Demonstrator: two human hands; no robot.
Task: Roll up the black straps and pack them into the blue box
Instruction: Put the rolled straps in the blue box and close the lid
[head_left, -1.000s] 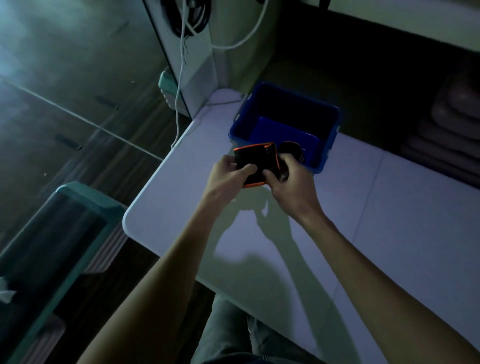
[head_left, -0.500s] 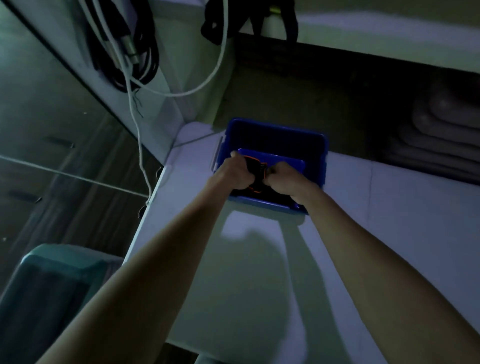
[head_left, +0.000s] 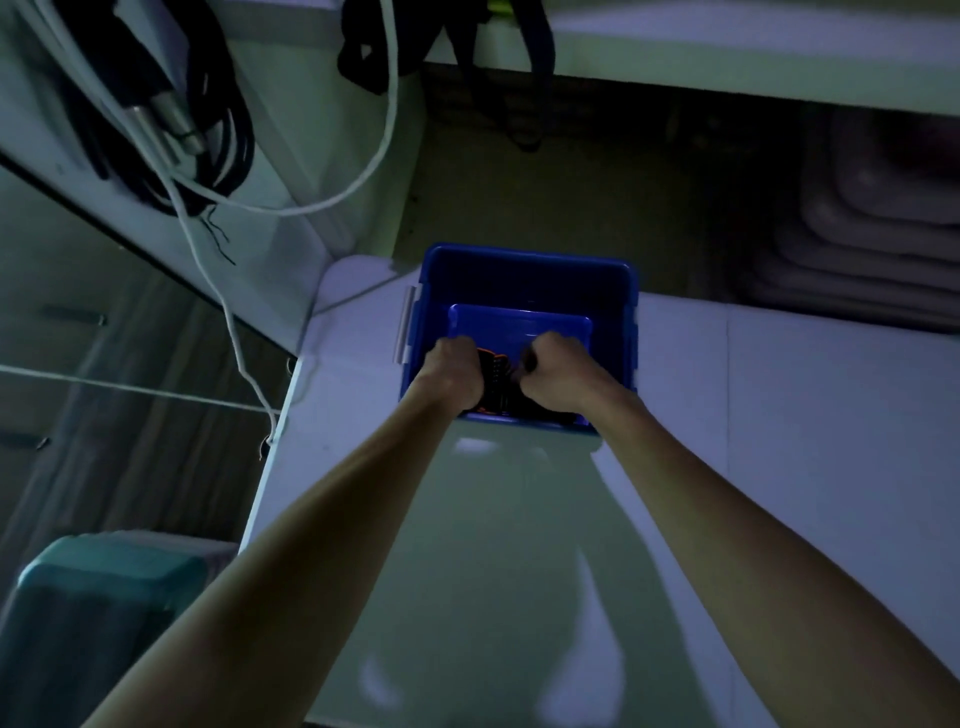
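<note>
Two hands: both are lowered into the blue box (head_left: 524, 270), near its front wall.
Teal bin (head_left: 104, 577): seen at the lower left, on the floor beside the table.
Cables: black cables (head_left: 208, 130) are hung on the white panel at the upper left; a white cable (head_left: 228, 322) is draped down past the table's left edge.
Table (head_left: 779, 441): a pale top, on which the box is set near the far left corner.
Left hand (head_left: 453, 375): fingers are curled down around the left side of the black straps (head_left: 494, 375); the bundle is gripped.
Black straps: a rolled bundle with an orange edge is held between the two hands, inside the box and low against its front wall.
Right hand (head_left: 557, 371): fingers are curled into a fist on the right side of the bundle; it appears to be gripped, though the light is dim.
Far right: stacked pale folded items (head_left: 883, 218) are dimly seen beyond the table.
</note>
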